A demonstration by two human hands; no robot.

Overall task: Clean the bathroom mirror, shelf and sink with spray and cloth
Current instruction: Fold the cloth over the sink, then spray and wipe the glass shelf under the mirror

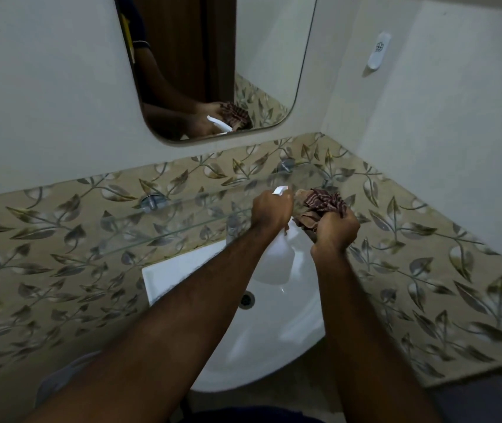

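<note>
Holding both tools over the basin right now: the left hand (271, 210) is wrapped tight around the neck of a white plastic spray bottle (277, 257), nozzle pointed toward the right, and the right hand (335, 230) is clenched on a bunched-up brown and maroon striped cloth (323, 204). Bottle and rag are almost touching, so my guess is the step here is wetting the cloth, not spraying a surface directly.

Everything is stacked close. The clear glass shelf (158, 221) on its metal brackets sits just above the white ceramic sink (274, 331), and the rounded wall mirror (219, 56) hangs above that on the plain wall.

If I were doing it, I'd keep the nozzle right up against the rag so the mist lands in the fabric and not on the leaf-patterned tiles (60, 239). A couple of pumps is plenty, since a soaked cloth leaves streaks on glass. Open the wad up a bit first so more than one fold gets damp. Then work top down, mirror, shelf, sink, so drips fall onto what hasn't been wiped yet. Go easy on that glass shelf, it looks thin.
</note>
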